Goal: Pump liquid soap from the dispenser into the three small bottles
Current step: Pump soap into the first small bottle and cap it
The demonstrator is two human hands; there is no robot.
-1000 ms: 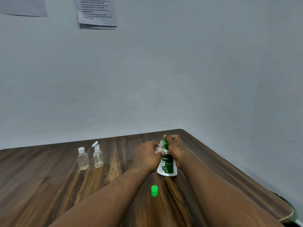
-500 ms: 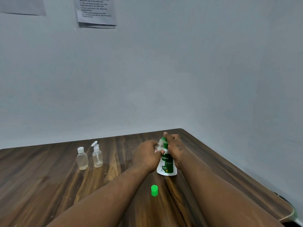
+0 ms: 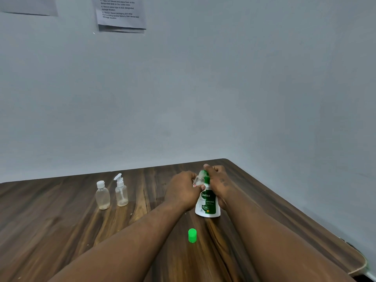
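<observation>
A white and green soap dispenser (image 3: 208,204) stands upright on the wooden table (image 3: 50,231). My right hand (image 3: 218,180) wraps the dispenser from the right, its fingers on the green pump head. My left hand (image 3: 182,192) grips a small clear bottle (image 3: 198,180) and holds it up against the pump's spout; the hand hides most of that bottle. Two more small clear bottles stand at the left: one with a white screw cap (image 3: 102,195), one with a white spray top (image 3: 121,190). A loose green cap (image 3: 192,235) stands on the table in front of the dispenser.
A pale wall rises right behind the table, with printed sheets (image 3: 120,15) pinned high on it. The table's right edge (image 3: 305,216) runs diagonally toward the near right corner.
Both hands stay on the dispenser and small bottle. The right hand's fingers on the pump head have shifted only slightly.
</observation>
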